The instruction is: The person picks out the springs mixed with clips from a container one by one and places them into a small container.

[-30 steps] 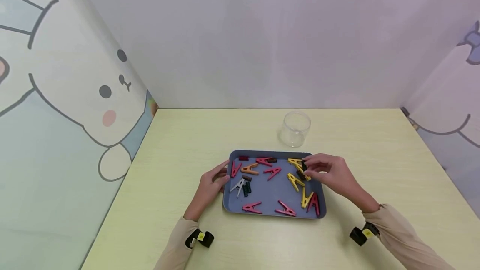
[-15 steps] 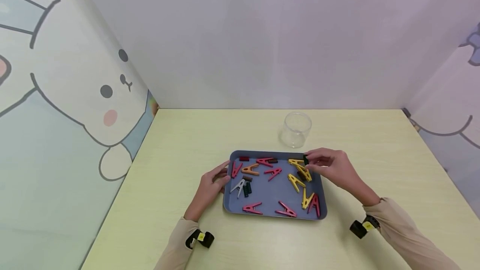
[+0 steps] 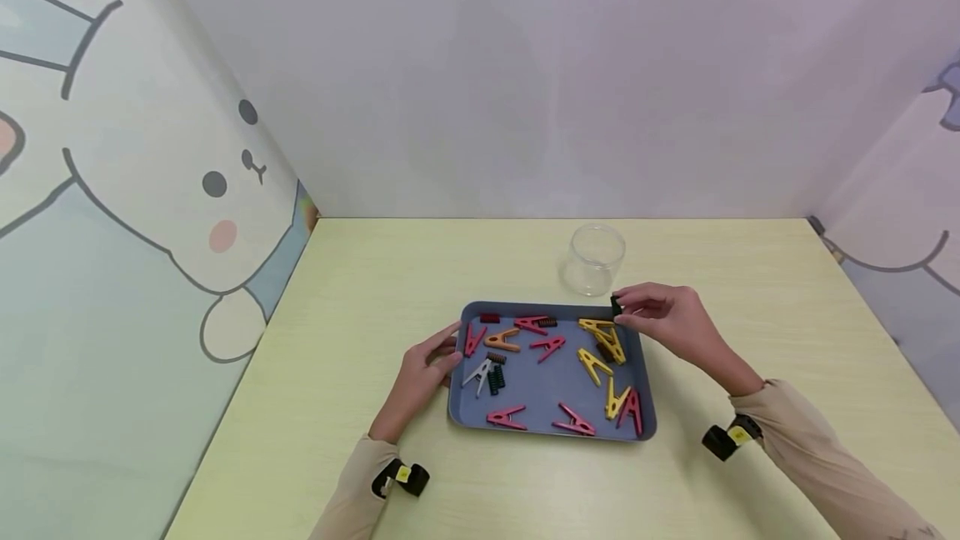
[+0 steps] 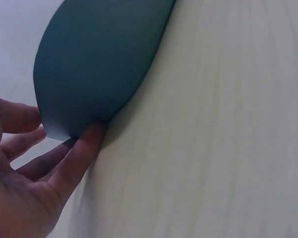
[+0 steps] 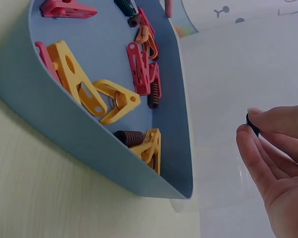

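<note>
A grey-blue tray (image 3: 551,432) holds loose clothespins, such as a yellow one (image 3: 591,363) and an orange one (image 3: 501,341), with several small coil springs (image 5: 129,138) among them. At its left end my left hand (image 3: 415,377) grips the side, its fingertips at the rim in the head view. The left wrist view shows those fingers against the tray's outer wall (image 4: 99,59). Over the back right corner, my right hand (image 3: 671,319) pinches a small dark coil spring (image 3: 616,307) between thumb and fingertips. In the right wrist view, the fingertips mostly cover that spring (image 5: 252,125).
Behind the tray stands a clear round container (image 3: 592,261), close to the right hand. The pale tabletop (image 3: 375,273) runs back to a plain wall (image 3: 525,90). A black camera (image 3: 720,442) is strapped to the right wrist.
My right hand has lifted the dark spring from above the yellow clothespins up and back to the tray's rear right corner, nearer the clear container. The left hand has stayed at the tray.
</note>
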`<control>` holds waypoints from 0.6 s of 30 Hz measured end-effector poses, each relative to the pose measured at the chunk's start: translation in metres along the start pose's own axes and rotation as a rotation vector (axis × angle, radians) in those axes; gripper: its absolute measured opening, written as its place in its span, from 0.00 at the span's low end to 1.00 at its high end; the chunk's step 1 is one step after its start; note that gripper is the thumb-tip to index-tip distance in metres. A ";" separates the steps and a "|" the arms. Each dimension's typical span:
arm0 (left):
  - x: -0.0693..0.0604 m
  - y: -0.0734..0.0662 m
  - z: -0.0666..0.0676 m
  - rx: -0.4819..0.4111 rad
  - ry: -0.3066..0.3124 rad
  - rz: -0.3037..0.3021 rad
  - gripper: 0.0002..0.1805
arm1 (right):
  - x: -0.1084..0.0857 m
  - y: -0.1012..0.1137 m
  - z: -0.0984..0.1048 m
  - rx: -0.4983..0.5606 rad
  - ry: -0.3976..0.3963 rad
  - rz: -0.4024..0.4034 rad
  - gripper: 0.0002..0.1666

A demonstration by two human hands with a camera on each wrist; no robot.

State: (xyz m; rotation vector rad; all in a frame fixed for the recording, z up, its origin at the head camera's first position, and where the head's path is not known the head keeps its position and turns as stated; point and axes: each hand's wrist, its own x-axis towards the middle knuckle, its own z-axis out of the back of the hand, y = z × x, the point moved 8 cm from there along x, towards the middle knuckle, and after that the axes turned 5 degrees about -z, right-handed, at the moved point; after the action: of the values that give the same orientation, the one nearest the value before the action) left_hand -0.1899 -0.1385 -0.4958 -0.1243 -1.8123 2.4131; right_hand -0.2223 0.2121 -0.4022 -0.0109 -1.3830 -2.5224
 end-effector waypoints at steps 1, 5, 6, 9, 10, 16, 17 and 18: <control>0.000 0.000 0.000 0.000 0.000 0.000 0.25 | 0.001 0.000 0.000 -0.002 0.000 0.003 0.14; 0.000 -0.001 0.000 0.003 0.002 0.000 0.25 | 0.006 0.000 0.002 -0.013 -0.002 0.013 0.13; 0.000 -0.001 0.000 0.007 0.003 0.001 0.25 | 0.007 0.000 0.002 -0.017 -0.004 0.015 0.13; 0.001 -0.001 0.000 0.017 0.002 0.000 0.25 | 0.011 0.000 0.004 -0.021 -0.011 0.019 0.13; 0.001 -0.001 0.000 0.018 0.000 -0.001 0.25 | 0.012 0.001 0.005 -0.021 -0.012 0.021 0.13; -0.004 -0.020 0.000 -0.003 0.019 0.000 0.25 | 0.014 0.024 0.010 -0.030 -0.021 0.033 0.12; -0.005 -0.024 0.001 -0.006 0.028 0.002 0.25 | 0.014 0.030 0.011 -0.030 -0.023 0.035 0.12; -0.007 -0.030 0.001 -0.007 0.038 0.008 0.25 | 0.013 0.036 0.012 -0.030 -0.024 0.037 0.12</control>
State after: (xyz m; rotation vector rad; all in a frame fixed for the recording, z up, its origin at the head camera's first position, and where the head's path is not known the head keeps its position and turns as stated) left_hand -0.1821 -0.1318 -0.4672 -0.1769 -1.8076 2.3931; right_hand -0.2281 0.2010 -0.3641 -0.0726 -1.3415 -2.5207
